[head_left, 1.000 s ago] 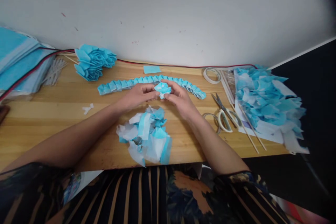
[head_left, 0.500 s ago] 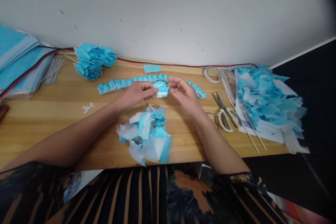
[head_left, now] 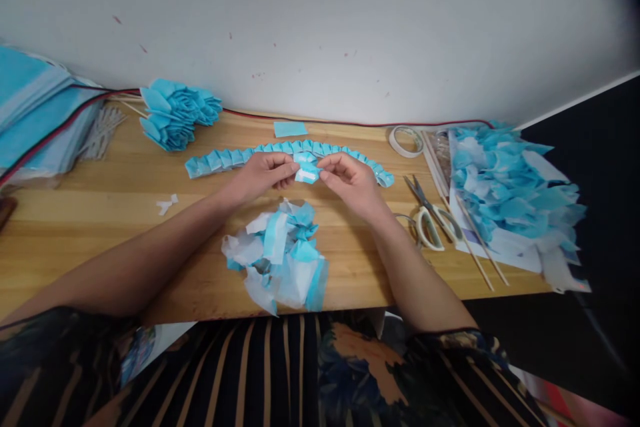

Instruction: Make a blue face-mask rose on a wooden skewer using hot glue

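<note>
Cloth [head_left: 307,175]: we held it just in front of the row [head_left: 220,161].
Left hand [head_left: 263,178], Right hand [head_left: 352,185]: pinched opposite edges, probably to keep folds.
Scraps [head_left: 277,237]: lay nearer us than the row, perhaps for reach.

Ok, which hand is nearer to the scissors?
Right. The right hand is left of the scissors with bare table between; the left hand is farther left, across the folded blue piece.

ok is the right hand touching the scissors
Apart: the head view shows bare wooden table between the right hand and the scissors.
</note>
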The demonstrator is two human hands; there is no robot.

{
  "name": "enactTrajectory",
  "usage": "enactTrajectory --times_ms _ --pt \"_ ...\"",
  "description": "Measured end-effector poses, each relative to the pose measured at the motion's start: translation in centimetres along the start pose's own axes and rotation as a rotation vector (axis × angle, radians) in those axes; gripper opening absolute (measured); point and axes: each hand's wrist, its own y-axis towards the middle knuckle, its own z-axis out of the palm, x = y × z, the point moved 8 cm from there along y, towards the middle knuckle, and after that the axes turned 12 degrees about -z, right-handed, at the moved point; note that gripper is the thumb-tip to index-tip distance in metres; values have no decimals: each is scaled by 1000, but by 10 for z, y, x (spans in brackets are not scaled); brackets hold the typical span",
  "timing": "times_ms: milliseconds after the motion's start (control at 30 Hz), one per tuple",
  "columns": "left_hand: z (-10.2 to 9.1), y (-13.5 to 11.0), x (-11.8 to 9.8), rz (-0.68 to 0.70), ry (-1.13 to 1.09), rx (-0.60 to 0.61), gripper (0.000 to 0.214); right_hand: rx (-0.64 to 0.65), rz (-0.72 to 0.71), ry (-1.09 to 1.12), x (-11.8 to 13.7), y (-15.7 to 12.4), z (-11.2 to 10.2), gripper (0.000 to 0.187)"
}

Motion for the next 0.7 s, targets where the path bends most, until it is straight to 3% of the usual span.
enactTrajectory --times_ms 467,700 --pt "3 0 2 48 -81 42 57 -31 58 69 -12 1 2 24" --pt "-2 2 3 17 -48 -14 49 -19 54 46 -8 1 3 29"
